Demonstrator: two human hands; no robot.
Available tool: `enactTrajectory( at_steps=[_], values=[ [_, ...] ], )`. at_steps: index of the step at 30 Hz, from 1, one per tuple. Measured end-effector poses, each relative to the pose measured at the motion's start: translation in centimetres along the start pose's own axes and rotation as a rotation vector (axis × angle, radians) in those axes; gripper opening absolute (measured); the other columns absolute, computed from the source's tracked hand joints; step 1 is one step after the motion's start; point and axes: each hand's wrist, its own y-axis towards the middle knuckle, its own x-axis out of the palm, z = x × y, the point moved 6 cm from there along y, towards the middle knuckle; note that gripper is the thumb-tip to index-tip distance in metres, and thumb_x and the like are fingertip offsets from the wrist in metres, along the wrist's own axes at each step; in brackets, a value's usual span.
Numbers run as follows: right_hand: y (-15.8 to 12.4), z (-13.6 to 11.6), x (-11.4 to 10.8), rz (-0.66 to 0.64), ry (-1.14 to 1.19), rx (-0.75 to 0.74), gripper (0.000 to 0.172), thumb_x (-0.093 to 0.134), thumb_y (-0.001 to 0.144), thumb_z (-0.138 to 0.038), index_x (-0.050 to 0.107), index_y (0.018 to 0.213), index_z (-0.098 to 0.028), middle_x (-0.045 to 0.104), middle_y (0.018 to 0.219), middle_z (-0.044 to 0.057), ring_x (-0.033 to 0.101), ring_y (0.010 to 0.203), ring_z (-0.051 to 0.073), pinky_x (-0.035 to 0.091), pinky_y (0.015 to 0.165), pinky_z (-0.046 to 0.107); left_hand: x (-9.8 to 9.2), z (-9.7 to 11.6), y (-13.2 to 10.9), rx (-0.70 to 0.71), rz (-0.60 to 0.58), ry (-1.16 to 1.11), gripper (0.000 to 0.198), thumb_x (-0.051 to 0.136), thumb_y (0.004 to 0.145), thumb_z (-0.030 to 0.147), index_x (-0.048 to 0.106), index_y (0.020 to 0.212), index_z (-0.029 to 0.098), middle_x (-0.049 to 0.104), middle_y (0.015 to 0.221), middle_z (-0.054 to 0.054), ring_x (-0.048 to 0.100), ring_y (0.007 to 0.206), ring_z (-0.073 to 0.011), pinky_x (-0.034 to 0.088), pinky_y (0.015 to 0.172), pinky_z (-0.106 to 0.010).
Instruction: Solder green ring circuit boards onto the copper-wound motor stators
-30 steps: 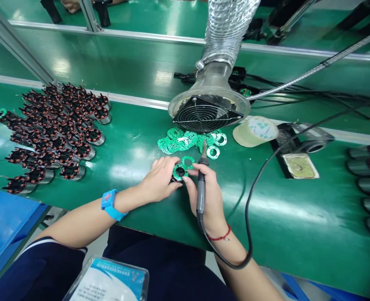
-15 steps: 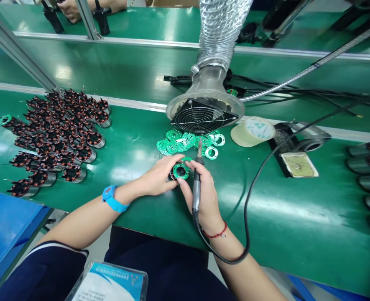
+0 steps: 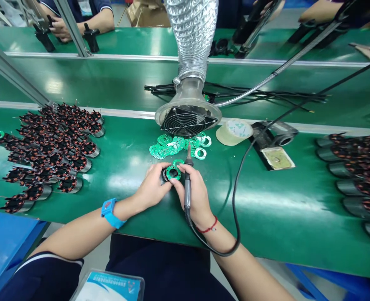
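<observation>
Between my hands, near the middle of the bench, is a green ring-shaped circuit board (image 3: 173, 172) on a dark round part. My left hand (image 3: 151, 184) grips that part from the left, thumb and fingers at its edge. My right hand (image 3: 195, 190) has its fingertips on the board's right edge and also holds a soldering iron (image 3: 187, 193), its tip pointing away from me. Just beyond lies a pile of green ring boards (image 3: 164, 146), with a separate ring (image 3: 200, 153) at its right side.
A fume extractor (image 3: 187, 117) hangs over the ring pile. Wound motor cores (image 3: 51, 146) crowd the left; more (image 3: 354, 167) stand right. A tape roll (image 3: 234, 131) and an iron stand with sponge (image 3: 277, 158) sit right of centre. A person's hand (image 3: 61, 29) shows across the bench.
The view has shifted, showing more of the far side and right-hand cores. Between my hands, the green ring board shows more fully, and my left fingers have drawn back from its top.
</observation>
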Motion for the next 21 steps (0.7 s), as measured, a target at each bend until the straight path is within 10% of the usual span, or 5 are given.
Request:
enactTrajectory(
  at_steps=[7, 14, 21],
  values=[
    [0.7, -0.4, -1.0, 0.006, -0.023, -0.019, 0.035, 0.057, 0.091, -0.037, 0.053, 0.123, -0.023, 0.069, 0.11, 0.01, 0.064, 0.102, 0.025, 0.053, 0.089, 0.044, -0.5, -0.4, 0.8, 0.023, -0.095, -0.022, 0.06, 0.067, 0.078, 0.021, 0.045, 0.133, 0.019, 0.051, 0.137, -0.015, 0.047, 0.129, -0.0297, 0.038, 0.11, -0.05],
    [3.8, 3.5, -8.5, 0.234, -0.304, 0.004, 0.037, 0.051, 0.092, -0.038, 0.055, 0.122, -0.018, 0.069, 0.11, 0.014, 0.064, 0.103, 0.028, 0.051, 0.089, 0.044, -0.3, 1.6, 0.6, 0.203, -0.261, 0.321, 0.058, 0.066, 0.079, 0.016, 0.049, 0.133, 0.02, 0.056, 0.134, -0.015, 0.051, 0.126, -0.0326, 0.04, 0.106, -0.053],
    [5.0, 11.9, -9.5, 0.083, -0.517, 0.114, 0.038, 0.04, 0.093, -0.043, 0.062, 0.111, -0.017, 0.071, 0.075, 0.009, 0.067, 0.066, 0.027, 0.05, 0.06, 0.039, -8.9, 0.2, 3.5, 0.03, 0.357, 0.198, 0.047, 0.066, 0.077, 0.022, 0.051, 0.122, 0.019, 0.059, 0.124, -0.012, 0.056, 0.118, -0.0272, 0.043, 0.105, -0.046]
  ],
)
